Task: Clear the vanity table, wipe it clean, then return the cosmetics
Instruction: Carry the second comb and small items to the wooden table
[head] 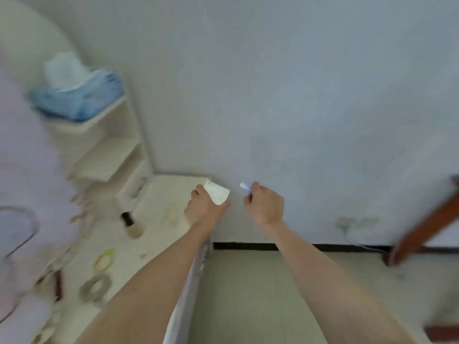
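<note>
The left hand [205, 207] grips a white packet [217, 196] over the vanity table [164, 194] corner; the right hand [264, 203] — just beside it — pinches a small lilac strip [244, 186].

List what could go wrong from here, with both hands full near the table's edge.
1. The left hand holds a white item over the vanity table corner; a loose grip could drop it to the floor.
2. The dark-capped bottle stands near the left forearm and could be knocked over.

two hands [206, 207], one tissue pack [79, 98], one black-capped bottle [131, 225], two tape rings [104, 260]
</note>
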`<state>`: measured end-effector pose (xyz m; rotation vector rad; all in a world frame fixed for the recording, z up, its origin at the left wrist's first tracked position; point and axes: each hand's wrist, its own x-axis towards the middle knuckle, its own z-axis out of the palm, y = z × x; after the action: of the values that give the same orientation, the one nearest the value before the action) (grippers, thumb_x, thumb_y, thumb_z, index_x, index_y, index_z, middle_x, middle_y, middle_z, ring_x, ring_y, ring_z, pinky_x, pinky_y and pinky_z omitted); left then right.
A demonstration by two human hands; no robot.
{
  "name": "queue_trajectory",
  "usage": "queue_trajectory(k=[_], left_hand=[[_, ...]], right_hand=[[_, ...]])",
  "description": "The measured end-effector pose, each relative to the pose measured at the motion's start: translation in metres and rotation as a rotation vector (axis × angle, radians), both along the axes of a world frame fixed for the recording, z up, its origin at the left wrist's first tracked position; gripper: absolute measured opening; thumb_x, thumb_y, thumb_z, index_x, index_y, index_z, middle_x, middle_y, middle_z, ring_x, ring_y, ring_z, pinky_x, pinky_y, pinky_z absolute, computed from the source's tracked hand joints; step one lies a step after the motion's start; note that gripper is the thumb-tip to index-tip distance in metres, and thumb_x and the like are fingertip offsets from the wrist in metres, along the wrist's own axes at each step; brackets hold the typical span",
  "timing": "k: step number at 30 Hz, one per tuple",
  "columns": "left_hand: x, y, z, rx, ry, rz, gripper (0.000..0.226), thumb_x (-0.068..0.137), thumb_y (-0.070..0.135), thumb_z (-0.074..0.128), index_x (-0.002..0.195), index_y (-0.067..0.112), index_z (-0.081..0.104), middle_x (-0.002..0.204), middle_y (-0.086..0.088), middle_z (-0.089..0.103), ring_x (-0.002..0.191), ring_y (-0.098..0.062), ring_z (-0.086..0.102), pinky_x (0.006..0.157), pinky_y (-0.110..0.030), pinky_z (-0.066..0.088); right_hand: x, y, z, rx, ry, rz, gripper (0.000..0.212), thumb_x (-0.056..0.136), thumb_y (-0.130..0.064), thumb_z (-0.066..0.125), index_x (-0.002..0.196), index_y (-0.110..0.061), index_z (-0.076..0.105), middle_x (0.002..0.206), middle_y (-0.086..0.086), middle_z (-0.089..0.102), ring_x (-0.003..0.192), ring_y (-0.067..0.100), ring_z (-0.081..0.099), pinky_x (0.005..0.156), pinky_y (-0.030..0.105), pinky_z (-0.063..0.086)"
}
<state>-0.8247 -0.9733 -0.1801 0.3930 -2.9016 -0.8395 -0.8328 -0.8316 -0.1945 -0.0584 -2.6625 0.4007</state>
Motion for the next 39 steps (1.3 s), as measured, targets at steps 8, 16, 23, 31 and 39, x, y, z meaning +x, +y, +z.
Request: queue_trajectory(k=[8,16,23,31,39], left_hand=[[0.016,0.220,0.053,0.154,0.069,-0.357,0.071,0.076,0.052,0.063,0.122,0.005,0.035,0.119,-0.009,0.047,0.100,-0.031,0.055,0.070,-0.032,0.037],[0.085,0.399,0.065,0.241,0.034,-0.652,0.071,0.074,0.052,0.065,0.120,0.005,0.038,0.116,-0.008,0.049,0.097,-0.029,0.056,0.069,-0.031,0.037],[0.105,0.539,0.053,0.228,0.004,-0.930,0.072,0.075,0.054,0.065,0.122,0.006,0.038,0.117,-0.008,0.049,0.100,-0.029,0.056,0.070,-0.032,0.038],[0.076,0.690,0.032,0.161,-0.021,-1.212,0.076,0.074,0.054,0.067,0.123,0.006,0.037,0.119,-0.010,0.050,0.106,-0.028,0.055,0.081,-0.036,0.045],[0.059,0.809,0.002,-0.013,-0.063,-1.339,0.074,0.078,0.063,0.058,0.127,0.013,0.033,0.119,-0.005,0.051,0.104,-0.020,0.055,0.084,-0.029,0.046]], right_hand=[[0.086,0.212,0.057,0.070,0.032,-0.450,0.007,0.076,-0.011,0.058,0.071,-0.009,0.054,0.058,0.004,0.062,0.042,0.019,0.035,0.041,0.019,0.009],[0.207,0.377,0.076,0.080,-0.069,-0.853,0.020,0.091,-0.023,0.043,0.097,-0.008,0.055,0.084,0.007,0.065,0.075,0.027,0.062,0.055,0.027,0.031],[0.266,0.494,0.062,0.024,-0.128,-1.167,0.018,0.090,-0.024,0.044,0.096,-0.009,0.053,0.088,0.008,0.066,0.080,0.030,0.063,0.057,0.028,0.034],[0.270,0.605,0.035,-0.161,-0.114,-1.542,0.023,0.092,-0.025,0.042,0.102,-0.010,0.056,0.090,0.009,0.066,0.081,0.030,0.064,0.063,0.030,0.043],[0.260,0.688,0.009,-0.238,-0.224,-1.704,0.020,0.093,-0.021,0.040,0.103,-0.012,0.056,0.088,0.007,0.066,0.074,0.026,0.059,0.059,0.025,0.035]])
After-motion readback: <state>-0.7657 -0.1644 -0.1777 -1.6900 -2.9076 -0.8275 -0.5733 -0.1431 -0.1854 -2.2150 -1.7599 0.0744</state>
